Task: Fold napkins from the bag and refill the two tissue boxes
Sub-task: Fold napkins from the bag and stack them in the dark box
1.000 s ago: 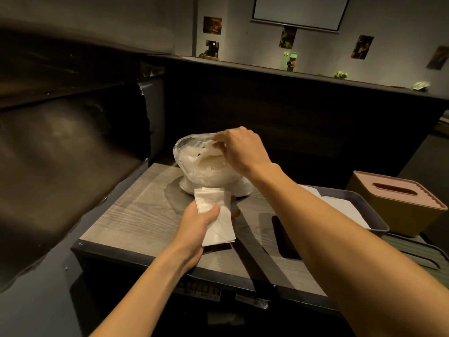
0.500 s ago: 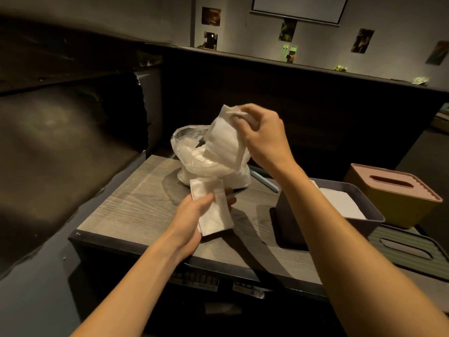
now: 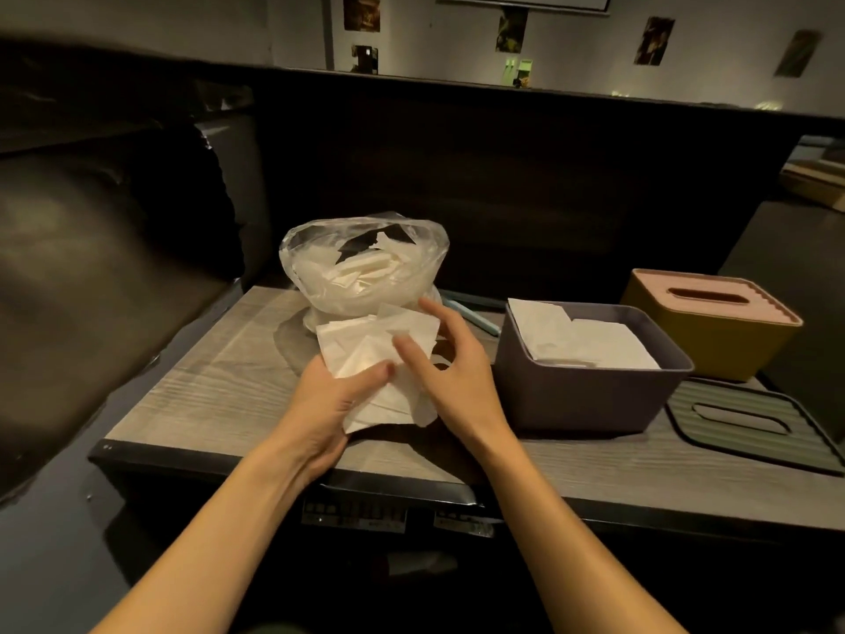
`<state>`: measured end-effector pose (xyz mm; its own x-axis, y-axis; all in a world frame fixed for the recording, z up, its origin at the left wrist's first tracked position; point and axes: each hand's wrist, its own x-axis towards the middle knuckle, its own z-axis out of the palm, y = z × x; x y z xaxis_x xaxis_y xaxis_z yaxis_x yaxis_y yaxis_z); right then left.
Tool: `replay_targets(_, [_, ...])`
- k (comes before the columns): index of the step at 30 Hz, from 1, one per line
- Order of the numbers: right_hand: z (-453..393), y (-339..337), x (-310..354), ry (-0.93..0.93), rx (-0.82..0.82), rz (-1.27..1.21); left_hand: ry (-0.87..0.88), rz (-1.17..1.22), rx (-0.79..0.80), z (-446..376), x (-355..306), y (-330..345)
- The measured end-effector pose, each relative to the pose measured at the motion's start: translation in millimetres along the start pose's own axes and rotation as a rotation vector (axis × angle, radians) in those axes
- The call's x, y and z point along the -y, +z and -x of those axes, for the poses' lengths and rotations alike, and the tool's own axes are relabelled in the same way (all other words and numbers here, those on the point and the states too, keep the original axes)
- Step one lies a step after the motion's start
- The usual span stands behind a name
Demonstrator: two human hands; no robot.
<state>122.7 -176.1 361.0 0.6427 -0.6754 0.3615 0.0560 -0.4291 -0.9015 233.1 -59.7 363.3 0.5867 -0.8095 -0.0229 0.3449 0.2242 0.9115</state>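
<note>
Here the left hand [image 3: 330, 400] grips white napkins [image 3: 375, 359] from beneath; the right hand [image 3: 450, 372] rests relaxed fingers on them.

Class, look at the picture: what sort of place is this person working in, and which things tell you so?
Probably a dim café or restaurant: a dark booth seat beside a wooden table, tissue boxes being refilled, and small pictures on the back wall.
</note>
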Motion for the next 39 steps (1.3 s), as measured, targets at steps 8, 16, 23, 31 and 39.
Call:
replay_targets(8, [4.9, -9.7, -2.3, 0.021, -0.191, -0.157, 0.047, -0.098, -0.050, 0.8, 5.6, 2.5])
replay_targets(16, [4.9, -5.4, -6.6, 0.006, -0.237, -0.117, 0.028, 0.009, -0.017, -0.7, 3.9, -1.2])
replay_targets(23, [2.1, -2.2, -13.2, 0.158, -0.046, -0.223, 0.049, 0.014, -0.061, 0.0, 3.2, 3.8])
replay_targets(31, [1.5, -4.2, -16.1, 0.145, -0.143, -0.117, 0.003, 0.109, -0.118, -1.9, -1.8, 1.8])
replay_targets(39, [0.1, -7.0, -13.1, 0.112, -0.208, -0.146, -0.006, 0.058, -0.089, -3.8, 0.4, 1.3])
